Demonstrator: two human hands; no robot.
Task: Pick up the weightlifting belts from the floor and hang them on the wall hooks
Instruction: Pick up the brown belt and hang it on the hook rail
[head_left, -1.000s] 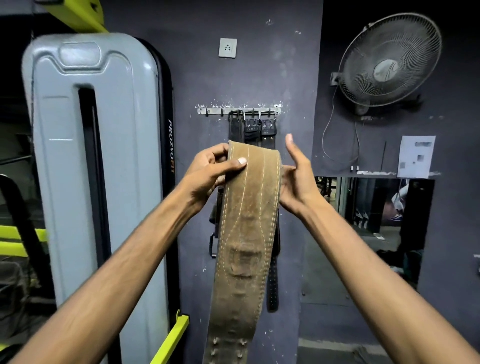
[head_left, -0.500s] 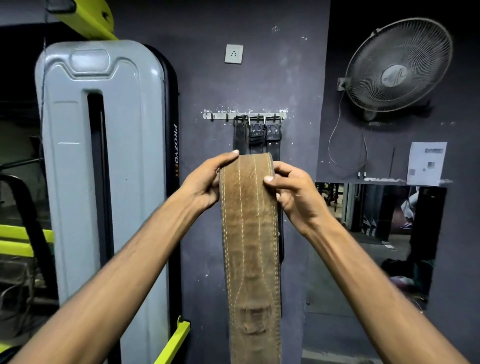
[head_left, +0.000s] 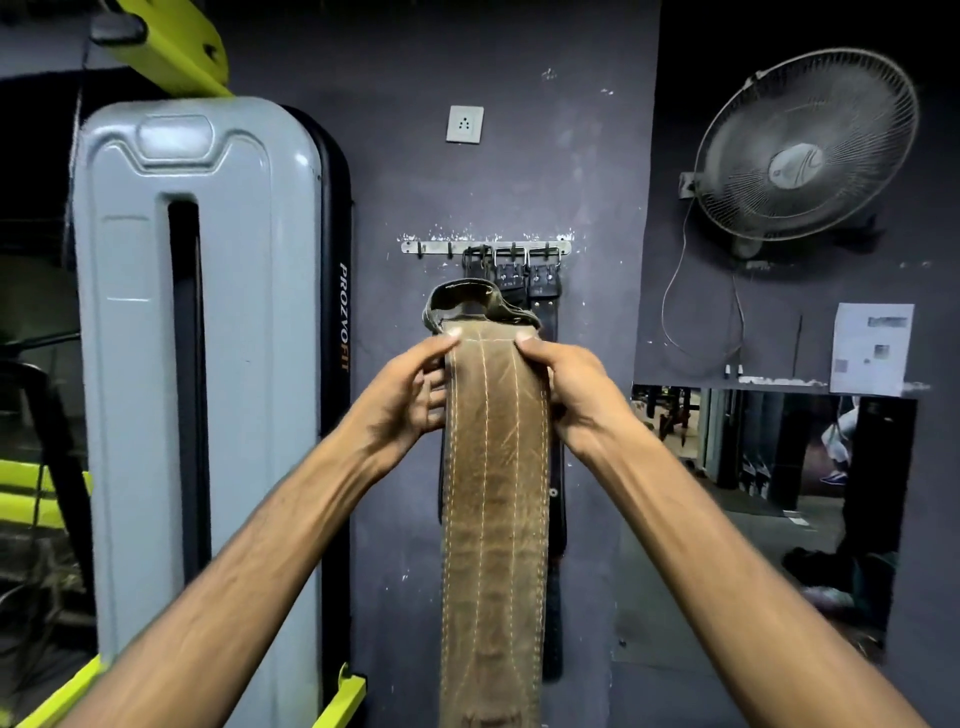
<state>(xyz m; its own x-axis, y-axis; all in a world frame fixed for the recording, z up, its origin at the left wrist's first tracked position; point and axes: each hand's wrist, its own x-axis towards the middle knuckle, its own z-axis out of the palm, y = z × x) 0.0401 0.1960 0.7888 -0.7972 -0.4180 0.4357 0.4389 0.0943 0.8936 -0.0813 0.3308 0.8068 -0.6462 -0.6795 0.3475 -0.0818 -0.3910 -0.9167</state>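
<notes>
A long brown leather weightlifting belt with pale stitching hangs down in front of me. My left hand grips its left edge near the top and my right hand grips its right edge. A dark strap loop at the belt's top end rises above my fingers. Just above it, a metal hook rail is fixed to the dark wall. Three black belts hang from its right-hand hooks, mostly hidden behind the brown belt. The rail's left hooks are bare.
A tall grey machine cover with yellow frame parts stands close on the left. A wall fan and a paper notice are on the right, above a mirror. A socket sits above the rail.
The view has moved closer to the wall. My hands shifted down the belt, so its top end with the strap loop now shows above my fingers, just below the rail.
</notes>
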